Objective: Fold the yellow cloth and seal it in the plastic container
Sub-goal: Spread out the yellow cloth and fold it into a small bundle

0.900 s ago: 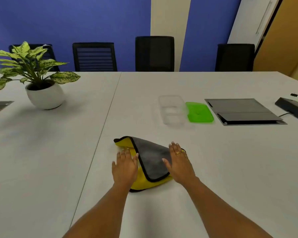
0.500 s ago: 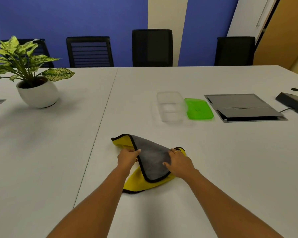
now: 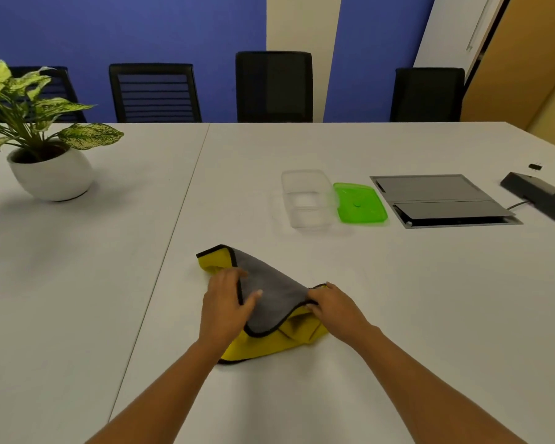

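The yellow cloth, grey on its upper face with black trim, lies rumpled on the white table in front of me. My left hand pinches its left black edge, thumb on the grey side. My right hand grips the right edge, lifting the grey layer a little off the yellow one beneath. Farther back stands the clear plastic container, open and empty. Its green lid lies flat beside it on the right.
A potted plant in a white pot stands at the far left. A grey table socket panel and a dark device with a cable lie at the right. Black chairs line the far edge.
Both hands went from lying flat on the cloth to gripping its edges. The grey layer has risen slightly and the cloth's right side has bunched.
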Action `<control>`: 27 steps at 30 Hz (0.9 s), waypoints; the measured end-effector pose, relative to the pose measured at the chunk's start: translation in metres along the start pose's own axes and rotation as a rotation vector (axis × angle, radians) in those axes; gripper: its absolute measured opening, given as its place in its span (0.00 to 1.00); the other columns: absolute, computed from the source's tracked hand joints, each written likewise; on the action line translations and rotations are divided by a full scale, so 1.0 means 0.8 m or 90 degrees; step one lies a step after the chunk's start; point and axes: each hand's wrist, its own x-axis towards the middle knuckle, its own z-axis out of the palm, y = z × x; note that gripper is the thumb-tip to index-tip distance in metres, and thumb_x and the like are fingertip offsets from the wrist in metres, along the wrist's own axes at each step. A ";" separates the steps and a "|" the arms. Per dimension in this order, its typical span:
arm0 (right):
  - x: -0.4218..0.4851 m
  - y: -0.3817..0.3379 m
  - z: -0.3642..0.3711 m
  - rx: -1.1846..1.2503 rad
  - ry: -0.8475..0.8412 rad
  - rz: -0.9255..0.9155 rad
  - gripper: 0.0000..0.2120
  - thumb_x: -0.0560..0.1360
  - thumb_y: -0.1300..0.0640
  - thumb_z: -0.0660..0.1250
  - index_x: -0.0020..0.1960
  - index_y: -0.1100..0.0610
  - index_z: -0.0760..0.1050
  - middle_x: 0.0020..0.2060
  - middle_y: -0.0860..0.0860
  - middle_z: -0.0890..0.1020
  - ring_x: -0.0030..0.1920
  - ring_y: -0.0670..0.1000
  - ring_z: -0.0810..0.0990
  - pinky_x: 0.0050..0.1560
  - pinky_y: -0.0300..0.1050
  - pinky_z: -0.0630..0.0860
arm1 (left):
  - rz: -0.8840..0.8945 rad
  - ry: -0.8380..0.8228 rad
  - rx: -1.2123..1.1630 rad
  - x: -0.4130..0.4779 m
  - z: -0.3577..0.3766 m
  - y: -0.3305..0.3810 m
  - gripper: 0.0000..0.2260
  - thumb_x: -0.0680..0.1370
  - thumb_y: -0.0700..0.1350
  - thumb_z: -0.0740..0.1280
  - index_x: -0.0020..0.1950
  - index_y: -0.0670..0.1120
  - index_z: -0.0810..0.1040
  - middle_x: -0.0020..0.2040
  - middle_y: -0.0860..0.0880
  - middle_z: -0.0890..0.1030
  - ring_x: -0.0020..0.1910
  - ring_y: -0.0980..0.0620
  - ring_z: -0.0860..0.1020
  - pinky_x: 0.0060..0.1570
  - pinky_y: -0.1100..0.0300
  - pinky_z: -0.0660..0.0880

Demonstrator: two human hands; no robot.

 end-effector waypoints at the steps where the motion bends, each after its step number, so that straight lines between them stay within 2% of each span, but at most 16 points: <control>1: 0.001 -0.004 -0.003 0.023 0.007 -0.017 0.10 0.78 0.55 0.58 0.50 0.59 0.76 0.46 0.56 0.81 0.50 0.55 0.76 0.48 0.45 0.70 | 0.100 -0.043 0.063 -0.004 0.000 -0.001 0.22 0.70 0.59 0.66 0.58 0.49 0.74 0.58 0.52 0.76 0.60 0.52 0.72 0.56 0.56 0.68; 3: 0.003 -0.012 -0.009 0.057 0.018 -0.055 0.10 0.78 0.55 0.58 0.50 0.58 0.76 0.45 0.55 0.81 0.48 0.55 0.77 0.44 0.45 0.70 | 0.210 -0.172 0.190 -0.006 0.004 -0.003 0.28 0.67 0.63 0.65 0.63 0.52 0.72 0.65 0.54 0.73 0.68 0.54 0.68 0.67 0.50 0.61; 4: 0.004 -0.017 -0.012 0.072 0.030 -0.074 0.10 0.78 0.54 0.58 0.50 0.57 0.75 0.45 0.55 0.81 0.47 0.55 0.77 0.44 0.46 0.71 | 0.220 -0.225 0.238 -0.005 0.008 -0.005 0.28 0.68 0.60 0.67 0.66 0.52 0.70 0.67 0.54 0.72 0.70 0.54 0.66 0.71 0.47 0.55; 6: 0.006 -0.026 -0.022 0.088 0.055 -0.097 0.09 0.78 0.54 0.58 0.50 0.56 0.75 0.45 0.54 0.81 0.46 0.54 0.77 0.43 0.46 0.70 | 0.209 -0.238 0.287 0.001 0.013 -0.007 0.22 0.72 0.50 0.68 0.66 0.50 0.70 0.64 0.52 0.76 0.66 0.52 0.71 0.75 0.48 0.50; 7: 0.006 -0.030 -0.026 0.089 0.066 -0.100 0.09 0.78 0.53 0.58 0.50 0.55 0.75 0.45 0.53 0.81 0.46 0.53 0.77 0.42 0.45 0.69 | 0.202 -0.215 0.304 0.005 0.012 -0.007 0.17 0.74 0.46 0.66 0.63 0.49 0.73 0.58 0.50 0.80 0.60 0.49 0.76 0.75 0.49 0.53; 9: 0.008 -0.034 -0.036 0.097 0.082 -0.101 0.08 0.78 0.52 0.59 0.50 0.55 0.75 0.44 0.53 0.81 0.44 0.52 0.76 0.41 0.43 0.67 | 0.167 -0.177 0.313 0.016 0.004 -0.006 0.10 0.78 0.42 0.60 0.56 0.46 0.78 0.48 0.45 0.84 0.49 0.45 0.80 0.68 0.53 0.67; 10: 0.010 -0.034 -0.040 0.107 0.081 -0.099 0.08 0.77 0.52 0.61 0.50 0.55 0.76 0.42 0.53 0.81 0.43 0.52 0.76 0.40 0.42 0.67 | 0.144 -0.174 0.309 0.022 -0.003 -0.006 0.10 0.78 0.42 0.59 0.54 0.46 0.79 0.47 0.44 0.83 0.48 0.44 0.79 0.59 0.55 0.73; 11: 0.010 -0.034 -0.045 0.123 0.074 -0.095 0.09 0.76 0.51 0.63 0.49 0.56 0.76 0.41 0.53 0.81 0.41 0.51 0.75 0.40 0.42 0.67 | 0.131 -0.173 0.305 0.029 -0.010 -0.005 0.11 0.79 0.43 0.59 0.55 0.46 0.79 0.49 0.44 0.83 0.49 0.44 0.79 0.52 0.56 0.74; 12: 0.012 -0.033 -0.050 0.140 0.066 -0.093 0.09 0.75 0.52 0.65 0.49 0.56 0.77 0.41 0.53 0.81 0.40 0.50 0.75 0.41 0.41 0.67 | 0.131 -0.167 0.294 0.037 -0.018 -0.002 0.11 0.78 0.42 0.59 0.57 0.46 0.79 0.51 0.44 0.83 0.50 0.44 0.79 0.49 0.56 0.74; 15: 0.017 -0.027 -0.065 0.153 0.051 -0.086 0.10 0.72 0.53 0.69 0.50 0.57 0.79 0.45 0.55 0.84 0.41 0.48 0.75 0.44 0.40 0.70 | 0.105 -0.133 0.241 0.060 -0.049 0.014 0.15 0.77 0.43 0.59 0.61 0.45 0.78 0.55 0.42 0.82 0.55 0.42 0.78 0.54 0.55 0.73; 18: 0.021 -0.011 -0.085 0.098 0.042 -0.058 0.12 0.72 0.51 0.70 0.53 0.55 0.79 0.49 0.53 0.84 0.43 0.47 0.76 0.45 0.39 0.70 | 0.102 -0.076 0.187 0.078 -0.087 0.022 0.14 0.74 0.40 0.62 0.56 0.43 0.81 0.51 0.39 0.84 0.52 0.40 0.80 0.53 0.54 0.73; 21: 0.023 0.007 -0.110 0.048 0.044 -0.029 0.13 0.73 0.50 0.68 0.55 0.53 0.79 0.52 0.53 0.83 0.51 0.52 0.79 0.50 0.43 0.74 | 0.089 -0.048 0.185 0.092 -0.121 0.023 0.16 0.72 0.41 0.59 0.54 0.42 0.82 0.48 0.39 0.84 0.48 0.40 0.81 0.50 0.55 0.75; 23: 0.026 0.016 -0.128 0.028 0.059 -0.024 0.13 0.73 0.51 0.68 0.56 0.53 0.79 0.53 0.53 0.83 0.53 0.53 0.79 0.53 0.47 0.75 | 0.073 -0.030 0.191 0.105 -0.137 0.021 0.14 0.74 0.35 0.61 0.55 0.42 0.81 0.48 0.38 0.84 0.46 0.39 0.81 0.50 0.52 0.77; 25: 0.032 0.025 -0.144 -0.003 0.071 -0.018 0.12 0.74 0.51 0.67 0.55 0.53 0.79 0.51 0.53 0.83 0.52 0.53 0.79 0.49 0.46 0.75 | 0.062 -0.007 0.204 0.118 -0.149 0.018 0.15 0.75 0.32 0.60 0.56 0.42 0.81 0.48 0.37 0.84 0.45 0.38 0.81 0.49 0.51 0.77; 27: 0.039 0.032 -0.158 -0.055 0.073 -0.006 0.11 0.74 0.51 0.66 0.54 0.53 0.79 0.47 0.53 0.83 0.49 0.53 0.79 0.40 0.43 0.71 | 0.057 0.020 0.215 0.129 -0.155 0.011 0.15 0.76 0.32 0.59 0.57 0.41 0.80 0.51 0.37 0.83 0.49 0.37 0.80 0.51 0.50 0.75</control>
